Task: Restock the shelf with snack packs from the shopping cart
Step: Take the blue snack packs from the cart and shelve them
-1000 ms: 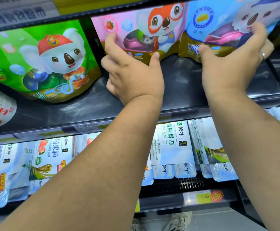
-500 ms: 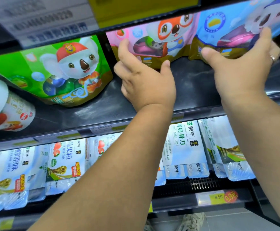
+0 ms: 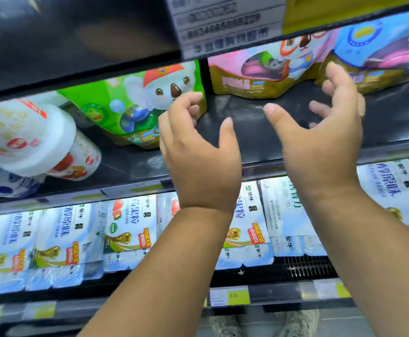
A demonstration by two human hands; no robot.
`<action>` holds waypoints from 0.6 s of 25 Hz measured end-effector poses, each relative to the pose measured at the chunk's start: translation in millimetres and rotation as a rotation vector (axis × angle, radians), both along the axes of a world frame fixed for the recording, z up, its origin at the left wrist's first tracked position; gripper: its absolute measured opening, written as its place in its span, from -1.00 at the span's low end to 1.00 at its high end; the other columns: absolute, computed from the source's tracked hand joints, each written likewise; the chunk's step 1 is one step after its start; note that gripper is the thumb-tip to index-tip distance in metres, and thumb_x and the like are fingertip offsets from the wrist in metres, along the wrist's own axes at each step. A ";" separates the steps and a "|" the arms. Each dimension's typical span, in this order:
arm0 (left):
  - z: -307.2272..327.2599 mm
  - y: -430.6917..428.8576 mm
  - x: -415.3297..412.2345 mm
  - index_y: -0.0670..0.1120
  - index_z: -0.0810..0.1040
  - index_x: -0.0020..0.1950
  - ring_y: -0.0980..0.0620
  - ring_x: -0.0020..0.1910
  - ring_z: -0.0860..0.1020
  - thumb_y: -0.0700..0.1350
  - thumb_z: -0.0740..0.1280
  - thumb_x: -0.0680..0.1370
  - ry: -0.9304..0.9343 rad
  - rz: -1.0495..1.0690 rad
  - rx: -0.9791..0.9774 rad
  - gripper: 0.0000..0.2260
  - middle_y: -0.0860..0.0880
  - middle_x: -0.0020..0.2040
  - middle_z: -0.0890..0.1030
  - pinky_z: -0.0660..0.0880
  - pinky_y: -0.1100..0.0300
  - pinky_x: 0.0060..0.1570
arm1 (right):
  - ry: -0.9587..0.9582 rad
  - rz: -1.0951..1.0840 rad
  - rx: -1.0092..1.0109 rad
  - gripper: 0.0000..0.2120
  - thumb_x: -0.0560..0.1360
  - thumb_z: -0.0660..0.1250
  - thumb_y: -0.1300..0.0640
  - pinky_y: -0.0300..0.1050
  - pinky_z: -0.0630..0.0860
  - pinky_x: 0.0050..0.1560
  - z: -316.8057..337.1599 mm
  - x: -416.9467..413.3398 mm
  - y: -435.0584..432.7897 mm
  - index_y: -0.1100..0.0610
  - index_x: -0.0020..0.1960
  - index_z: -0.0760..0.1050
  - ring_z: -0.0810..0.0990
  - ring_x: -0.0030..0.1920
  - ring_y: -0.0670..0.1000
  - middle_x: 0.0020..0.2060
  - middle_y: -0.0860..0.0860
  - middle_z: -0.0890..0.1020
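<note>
Both hands are up at the dark shelf [image 3: 247,139] across the middle of the frame, and neither one has hold of anything. The left hand [image 3: 198,156] is dead centre, its fingers [image 3: 186,102] loosely curled and spread apart. The tips are right at the right edge of the green snack pack [image 3: 125,110], but I honestly can't tell if they touch it. The right hand [image 3: 325,142] is just right of centre with the palm turned inward. Its fingers are apart and relaxed, in front of the lower left corner of the blue snack pack [image 3: 381,52] at upper right.

The pink snack pack [image 3: 252,76] stands upright at the back, top centre, right up against the blue one.

The shelf surface is dark and glossy, and the patch under the hands catches some light. White tubs [image 3: 35,139] lie on their sides at the left edge. A blurry label strip [image 3: 223,27] hangs on the shelf edge above. Lower down, white-and-blue packs [image 3: 130,227] stand side by side in a row, with a yellow price label [image 3: 237,296] on the rail under them. At the very bottom there's a pair of light shoes [image 3: 227,324] on a grey floor [image 3: 344,327].
</note>
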State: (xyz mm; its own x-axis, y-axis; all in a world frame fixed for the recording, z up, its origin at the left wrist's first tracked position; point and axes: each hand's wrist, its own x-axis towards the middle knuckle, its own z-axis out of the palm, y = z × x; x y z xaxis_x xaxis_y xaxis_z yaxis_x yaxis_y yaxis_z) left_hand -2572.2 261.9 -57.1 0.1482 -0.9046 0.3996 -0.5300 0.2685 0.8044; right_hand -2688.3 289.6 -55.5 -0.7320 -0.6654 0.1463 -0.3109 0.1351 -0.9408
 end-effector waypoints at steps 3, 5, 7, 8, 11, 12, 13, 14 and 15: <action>-5.1 -2.3 32.6 -0.18 0.48 0.24 -0.14 0.17 0.49 -0.13 0.50 0.38 -0.034 0.132 -0.029 -0.54 -0.07 0.16 0.43 0.41 -0.09 0.28 | 0.019 0.070 -0.011 -0.25 0.39 0.53 0.01 -0.12 0.43 0.31 2.8 22.6 -12.7 0.02 0.48 0.27 0.46 0.25 -0.11 0.32 -0.02 0.33; -5.4 -7.6 42.3 -0.19 0.45 0.29 -0.18 0.24 0.45 -0.08 0.54 0.34 -0.056 0.229 -0.003 -0.42 -0.17 0.26 0.42 0.24 0.17 0.36 | 0.069 0.096 -0.006 -0.24 0.39 0.53 0.01 -0.32 0.38 0.30 3.6 26.6 -21.3 0.06 0.48 0.27 0.43 0.25 -0.13 0.34 0.02 0.29; -3.1 -15.0 46.7 -0.19 0.42 0.34 -0.18 0.28 0.40 -0.04 0.58 0.29 -0.070 0.309 0.006 -0.32 -0.21 0.31 0.39 0.09 0.37 0.24 | 0.120 0.094 -0.002 -0.20 0.38 0.53 0.02 -0.50 0.28 0.27 2.9 21.8 -29.9 0.12 0.50 0.24 0.38 0.22 -0.17 0.32 0.04 0.25; -2.5 -18.8 47.6 -0.19 0.42 0.35 -0.18 0.28 0.39 -0.04 0.59 0.28 -0.069 0.337 0.004 -0.29 -0.22 0.32 0.38 0.05 0.40 0.20 | 0.128 0.088 0.007 -0.19 0.38 0.53 0.01 -0.52 0.26 0.28 2.6 18.2 -33.4 0.12 0.50 0.22 0.36 0.21 -0.18 0.31 0.03 0.23; -4.3 -29.8 46.5 -0.17 0.41 0.37 -0.16 0.28 0.36 -0.07 0.61 0.26 -0.046 0.362 0.010 -0.26 -0.19 0.33 0.35 0.01 0.40 0.16 | 0.119 0.087 0.041 -0.19 0.37 0.54 0.00 -0.47 0.31 0.29 -1.3 13.5 -40.7 0.05 0.50 0.21 0.39 0.18 -0.21 0.30 -0.02 0.21; -6.1 -32.2 45.3 -0.16 0.40 0.38 -0.16 0.29 0.35 -0.07 0.61 0.27 -0.042 0.356 0.020 -0.25 -0.18 0.34 0.33 0.00 0.40 0.17 | 0.125 0.089 0.055 -0.19 0.37 0.54 -0.01 -0.49 0.32 0.26 -2.9 14.3 -41.8 0.03 0.49 0.21 0.39 0.14 -0.28 0.30 -0.02 0.21; -7.8 -34.4 44.0 -0.15 0.40 0.39 -0.16 0.30 0.35 -0.08 0.61 0.27 -0.043 0.350 0.029 -0.25 -0.18 0.35 0.32 0.01 0.39 0.18 | 0.136 0.089 0.062 -0.19 0.36 0.54 -0.01 -0.52 0.31 0.23 -4.4 15.6 -43.1 0.02 0.49 0.21 0.37 0.11 -0.33 0.32 -0.02 0.22; -8.8 -36.7 42.2 -0.13 0.40 0.40 -0.19 0.30 0.36 -0.08 0.61 0.27 -0.052 0.342 0.032 -0.25 -0.17 0.35 0.31 0.02 0.36 0.20 | 0.145 0.087 0.060 -0.19 0.36 0.54 -0.01 -0.54 0.30 0.22 -5.3 16.5 -45.0 0.02 0.49 0.21 0.35 0.09 -0.36 0.33 0.00 0.22; -9.3 -38.6 39.7 -0.11 0.40 0.40 -0.21 0.28 0.38 -0.07 0.61 0.27 -0.065 0.332 0.036 -0.24 -0.16 0.36 0.31 0.04 0.34 0.21 | 0.150 0.079 0.052 -0.19 0.35 0.55 -0.01 -0.52 0.30 0.24 -6.0 16.3 -46.7 0.02 0.48 0.22 0.35 0.10 -0.34 0.34 0.01 0.23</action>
